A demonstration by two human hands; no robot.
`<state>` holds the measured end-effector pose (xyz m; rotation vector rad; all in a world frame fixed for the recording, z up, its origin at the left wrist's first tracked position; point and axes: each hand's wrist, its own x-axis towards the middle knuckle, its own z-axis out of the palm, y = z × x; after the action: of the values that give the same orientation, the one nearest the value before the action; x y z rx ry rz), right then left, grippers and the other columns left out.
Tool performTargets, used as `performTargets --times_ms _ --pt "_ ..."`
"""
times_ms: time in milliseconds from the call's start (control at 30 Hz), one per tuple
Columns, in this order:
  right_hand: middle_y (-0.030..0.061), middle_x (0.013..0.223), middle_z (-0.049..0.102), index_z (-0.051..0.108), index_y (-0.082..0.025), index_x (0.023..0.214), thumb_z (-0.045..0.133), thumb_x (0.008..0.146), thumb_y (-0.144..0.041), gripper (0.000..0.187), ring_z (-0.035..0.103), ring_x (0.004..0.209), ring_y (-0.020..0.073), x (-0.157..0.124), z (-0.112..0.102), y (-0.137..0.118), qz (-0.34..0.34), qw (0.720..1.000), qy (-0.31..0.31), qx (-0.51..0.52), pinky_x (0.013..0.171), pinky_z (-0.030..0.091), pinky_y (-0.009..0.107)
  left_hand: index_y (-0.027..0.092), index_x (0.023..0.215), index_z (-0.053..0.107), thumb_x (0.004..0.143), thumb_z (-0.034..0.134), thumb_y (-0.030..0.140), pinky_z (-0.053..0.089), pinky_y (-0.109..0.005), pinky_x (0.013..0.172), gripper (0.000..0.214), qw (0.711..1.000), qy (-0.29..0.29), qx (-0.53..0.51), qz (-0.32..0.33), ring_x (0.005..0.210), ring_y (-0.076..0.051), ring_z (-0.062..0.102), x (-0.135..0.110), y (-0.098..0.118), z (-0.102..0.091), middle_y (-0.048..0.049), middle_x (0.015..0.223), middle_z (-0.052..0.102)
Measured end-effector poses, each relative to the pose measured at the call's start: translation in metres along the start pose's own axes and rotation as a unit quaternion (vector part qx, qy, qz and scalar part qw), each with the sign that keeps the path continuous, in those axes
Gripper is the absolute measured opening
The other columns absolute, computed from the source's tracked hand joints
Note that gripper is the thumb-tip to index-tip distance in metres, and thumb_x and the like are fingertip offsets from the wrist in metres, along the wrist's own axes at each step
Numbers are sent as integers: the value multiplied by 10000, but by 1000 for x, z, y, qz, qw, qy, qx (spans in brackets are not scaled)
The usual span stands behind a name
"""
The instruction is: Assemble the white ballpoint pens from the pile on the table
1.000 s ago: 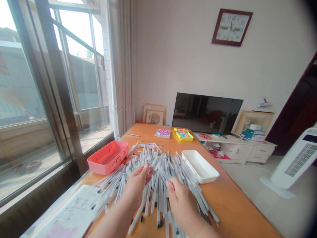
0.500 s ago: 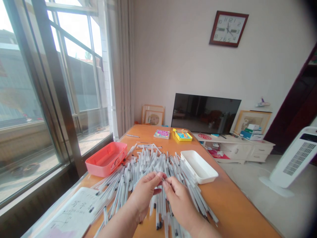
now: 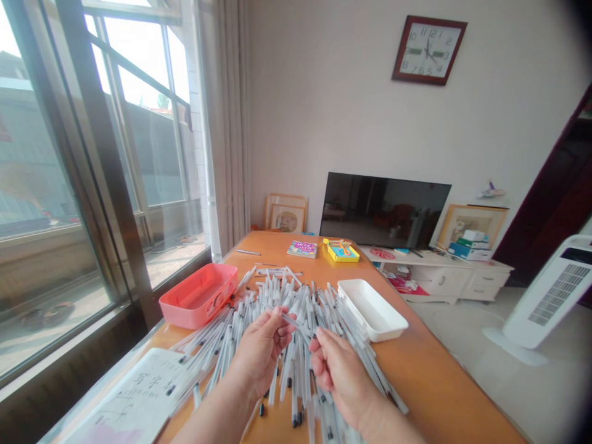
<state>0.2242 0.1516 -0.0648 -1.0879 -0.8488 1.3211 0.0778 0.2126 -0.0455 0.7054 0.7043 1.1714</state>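
Note:
A big heap of white pens [image 3: 259,308] with black caps covers the middle of the orange table [image 3: 439,394]. Over the heap, my left hand [image 3: 261,351] pinches one white pen [image 3: 292,320] near its upper end. My right hand [image 3: 340,370] is closed, its fingertips at the pen's lower end, a little apart from the left hand. The pen slants between the two hands. What the right fingers grip is too small to make out clearly.
A pink tray [image 3: 198,296] stands left of the heap and a white tray [image 3: 372,308] to its right. A written sheet [image 3: 134,394] lies at the near left. Farther back are a small book [image 3: 303,249] and a yellow box [image 3: 341,251]. A window runs along the left.
A second ago both hands lay on the heap. They then lifted one pen and met at its middle; now they have drawn slightly apart along it.

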Motion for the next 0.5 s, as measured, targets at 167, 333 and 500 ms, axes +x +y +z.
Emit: performTargets --times_ms 167,333,500 --pt "-73 530 463 553 -174 802 557 918 -552 395 255 385 31 2 -1 4 -10 1000 -10 26 400 180 186 160 1025 638 825 741 343 530 -219 672 290 999 -44 27 -15 767 -124 665 -5 -1 3 -98 1027 701" --pt "-67 603 476 542 -183 841 522 938 -569 398 298 433 40 2 0 6 -49 998 0 -29 416 205 185 156 963 639 823 744 354 529 -227 724 265 998 -54 38 -18 791 -131 671 -7 -6 6 -82 939 709" --pt "-14 691 591 568 -196 875 477 959 -564 388 523 561 107 -1 -2 6 -149 961 39 -229 518 385 223 144 876 633 812 753 350 507 -196 662 248 999 -20 35 -23 722 -109 651 -6 -9 6 -62 831 690"
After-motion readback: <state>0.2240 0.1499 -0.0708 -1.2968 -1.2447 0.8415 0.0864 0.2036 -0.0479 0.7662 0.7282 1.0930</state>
